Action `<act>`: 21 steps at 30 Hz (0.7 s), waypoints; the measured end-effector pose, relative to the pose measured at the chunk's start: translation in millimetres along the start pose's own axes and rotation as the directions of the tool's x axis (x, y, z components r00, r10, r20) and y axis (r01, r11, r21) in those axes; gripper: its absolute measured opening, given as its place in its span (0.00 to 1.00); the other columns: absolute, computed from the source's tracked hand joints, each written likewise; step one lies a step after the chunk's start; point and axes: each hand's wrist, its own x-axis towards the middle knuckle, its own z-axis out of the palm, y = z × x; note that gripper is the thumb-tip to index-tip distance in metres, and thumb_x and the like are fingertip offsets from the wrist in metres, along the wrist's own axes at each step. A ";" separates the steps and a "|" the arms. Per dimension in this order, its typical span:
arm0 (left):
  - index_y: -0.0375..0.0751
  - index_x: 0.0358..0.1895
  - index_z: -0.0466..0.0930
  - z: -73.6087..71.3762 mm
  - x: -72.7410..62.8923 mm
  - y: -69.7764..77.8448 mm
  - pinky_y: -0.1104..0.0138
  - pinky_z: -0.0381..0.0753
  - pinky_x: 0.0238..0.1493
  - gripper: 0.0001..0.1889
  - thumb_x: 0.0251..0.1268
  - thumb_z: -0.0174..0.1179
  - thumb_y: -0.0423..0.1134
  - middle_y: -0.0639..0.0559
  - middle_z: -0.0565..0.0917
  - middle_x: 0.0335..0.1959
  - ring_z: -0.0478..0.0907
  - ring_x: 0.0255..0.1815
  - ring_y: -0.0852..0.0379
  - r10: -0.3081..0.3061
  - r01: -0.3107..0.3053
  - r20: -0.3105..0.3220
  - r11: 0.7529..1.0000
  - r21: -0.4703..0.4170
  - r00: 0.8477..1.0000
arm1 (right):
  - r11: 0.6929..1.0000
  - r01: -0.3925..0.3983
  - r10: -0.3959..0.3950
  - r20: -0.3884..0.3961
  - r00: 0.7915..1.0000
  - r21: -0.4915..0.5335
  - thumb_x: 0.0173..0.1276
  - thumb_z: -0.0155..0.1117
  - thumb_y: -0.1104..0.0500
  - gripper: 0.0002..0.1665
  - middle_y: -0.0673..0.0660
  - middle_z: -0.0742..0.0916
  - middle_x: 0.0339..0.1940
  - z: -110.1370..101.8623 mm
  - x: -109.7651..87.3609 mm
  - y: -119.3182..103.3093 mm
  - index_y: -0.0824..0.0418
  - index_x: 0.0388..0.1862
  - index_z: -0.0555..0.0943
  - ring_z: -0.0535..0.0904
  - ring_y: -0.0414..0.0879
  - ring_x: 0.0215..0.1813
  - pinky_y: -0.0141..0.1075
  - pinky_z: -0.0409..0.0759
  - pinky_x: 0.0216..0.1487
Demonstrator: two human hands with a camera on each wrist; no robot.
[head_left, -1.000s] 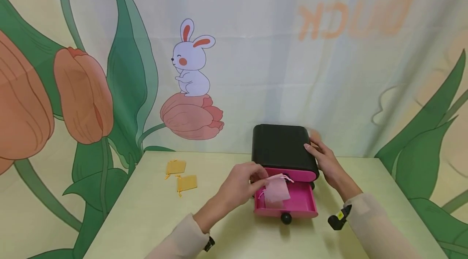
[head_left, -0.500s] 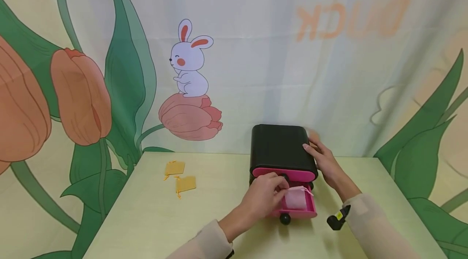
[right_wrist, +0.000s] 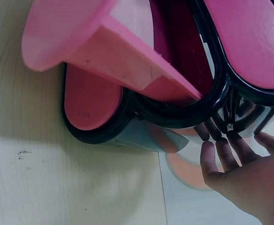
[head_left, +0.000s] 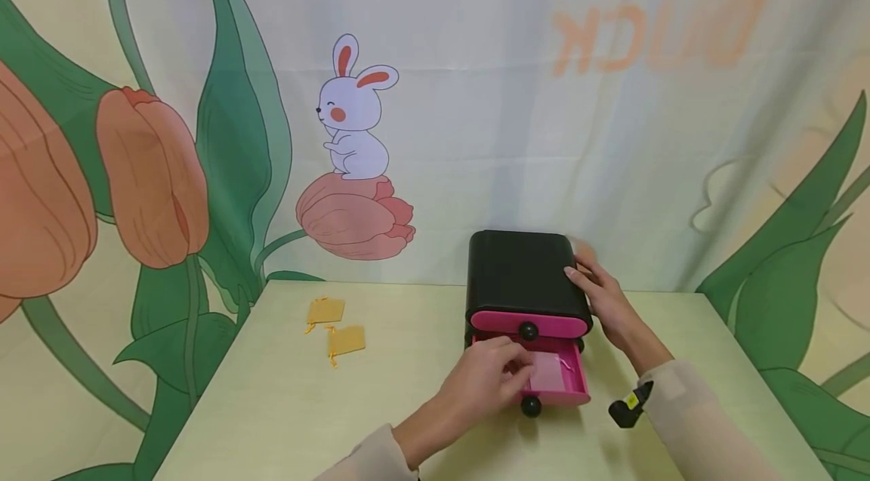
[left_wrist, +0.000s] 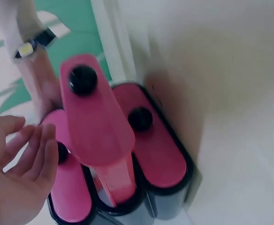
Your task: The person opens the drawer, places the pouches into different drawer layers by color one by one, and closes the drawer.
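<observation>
A small black cabinet (head_left: 523, 269) with pink drawer fronts stands near the table's back edge. Its middle drawer (head_left: 574, 375) is pulled out, and a pale pink drawstring pouch (head_left: 547, 372) lies inside. My left hand (head_left: 485, 375) is over the drawer's left part, fingertips right at the pouch's left edge. Loosely bent fingers with nothing between them show on that left hand (left_wrist: 24, 164) in the left wrist view. My right hand (head_left: 608, 303) rests against the cabinet's right side; in the right wrist view its fingers (right_wrist: 242, 150) touch the glossy black side.
Two yellow drawstring pouches, one farther back (head_left: 326, 310) and one nearer (head_left: 348, 340), lie on the left of the pale table (head_left: 258, 405). The top drawer (head_left: 496, 321) is closed, with a black knob (head_left: 528, 330). Behind hangs a printed curtain (head_left: 476, 126).
My left hand has carried the pink pouch rightward and lowered it into the middle drawer, then drawn slightly back left from it. The right hand stays at the cabinet's side.
</observation>
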 end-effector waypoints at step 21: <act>0.35 0.44 0.86 63.5 -44.0 -10.8 0.56 0.90 0.45 0.17 0.83 0.58 0.47 0.44 0.92 0.37 0.91 0.38 0.47 -0.371 0.537 0.393 0.492 -0.685 0.841 | 1.000 -0.002 0.002 -0.001 1.000 0.006 0.82 0.57 0.37 0.48 0.70 0.62 0.83 0.6 -0.3 -1.2 0.53 0.89 0.52 0.62 0.68 0.81 0.68 0.60 0.77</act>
